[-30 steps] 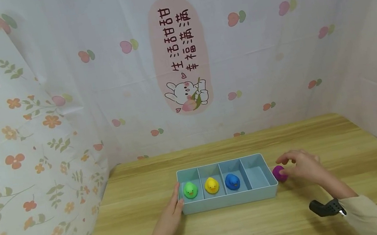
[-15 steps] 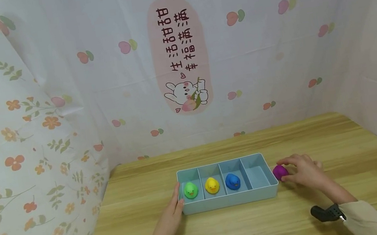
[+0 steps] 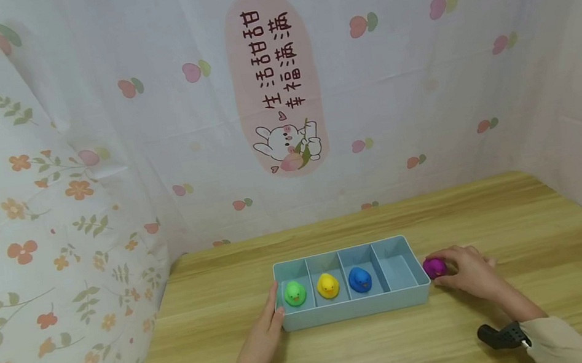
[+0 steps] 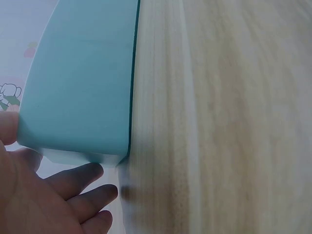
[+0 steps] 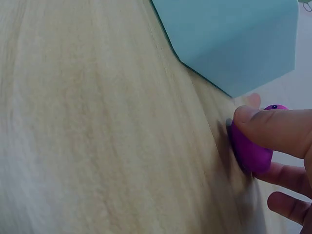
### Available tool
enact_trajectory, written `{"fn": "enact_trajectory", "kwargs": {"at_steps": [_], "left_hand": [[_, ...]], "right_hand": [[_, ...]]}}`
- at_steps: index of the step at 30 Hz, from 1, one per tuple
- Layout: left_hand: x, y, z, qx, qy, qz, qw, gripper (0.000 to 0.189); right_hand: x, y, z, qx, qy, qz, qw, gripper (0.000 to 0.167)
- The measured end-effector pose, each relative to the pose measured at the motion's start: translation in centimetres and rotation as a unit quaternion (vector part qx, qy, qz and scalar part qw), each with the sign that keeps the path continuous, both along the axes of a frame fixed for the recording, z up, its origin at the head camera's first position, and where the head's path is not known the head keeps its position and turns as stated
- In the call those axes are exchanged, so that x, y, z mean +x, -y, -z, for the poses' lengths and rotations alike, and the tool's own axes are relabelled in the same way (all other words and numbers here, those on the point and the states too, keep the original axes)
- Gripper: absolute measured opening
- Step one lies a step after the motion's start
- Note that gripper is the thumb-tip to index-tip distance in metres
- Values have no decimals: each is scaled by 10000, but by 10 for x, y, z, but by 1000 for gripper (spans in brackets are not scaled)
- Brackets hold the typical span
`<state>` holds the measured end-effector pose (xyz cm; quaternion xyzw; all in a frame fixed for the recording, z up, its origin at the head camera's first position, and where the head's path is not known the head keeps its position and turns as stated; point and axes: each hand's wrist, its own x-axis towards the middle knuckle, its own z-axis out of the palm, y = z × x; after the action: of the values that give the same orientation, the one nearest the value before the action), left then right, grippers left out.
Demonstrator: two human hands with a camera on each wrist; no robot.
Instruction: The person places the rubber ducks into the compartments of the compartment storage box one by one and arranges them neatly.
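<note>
A purple toy duck (image 3: 434, 268) stands on the table against the right end of a light blue divided tray (image 3: 356, 309). My right hand (image 3: 470, 271) pinches this duck between thumb and fingers; in the right wrist view the thumb lies across the purple duck (image 5: 251, 153), its lower side close to the tabletop. My left hand (image 3: 259, 338) holds the tray's left front corner, thumb at the rim and fingers along the end wall. Inside the tray sit a green duck (image 3: 295, 294), a yellow duck (image 3: 328, 286) and a blue duck (image 3: 360, 280), one per compartment. The rightmost compartment (image 3: 400, 271) is bare.
A wood-grain table (image 3: 360, 358) carries the tray. Behind it hangs a white printed cloth (image 3: 413, 96) with a rabbit picture, and a floral cloth (image 3: 42, 241) lines the left side. Black wrist straps (image 3: 503, 336) show at both sleeves.
My right hand has come down to the purple duck, and its fingers have closed round it. The duck has turned so its beak shows. My left hand stays at the tray.
</note>
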<state>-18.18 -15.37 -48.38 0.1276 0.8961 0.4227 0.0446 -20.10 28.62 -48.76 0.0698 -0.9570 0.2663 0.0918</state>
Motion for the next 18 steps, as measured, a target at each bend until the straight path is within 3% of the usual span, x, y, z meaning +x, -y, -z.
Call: {"fn": "enact_trajectory", "kwargs": {"at_steps": [11, 18], "left_hand": [[2, -1, -1, -43, 72, -78, 9999, 54], [0, 0, 0, -27, 77, -92, 9999, 54]], "right_hand": [[2, 0, 1, 18, -125, -10, 9999, 38], [-2, -1, -8, 66, -112, 10, 9999, 39]]}}
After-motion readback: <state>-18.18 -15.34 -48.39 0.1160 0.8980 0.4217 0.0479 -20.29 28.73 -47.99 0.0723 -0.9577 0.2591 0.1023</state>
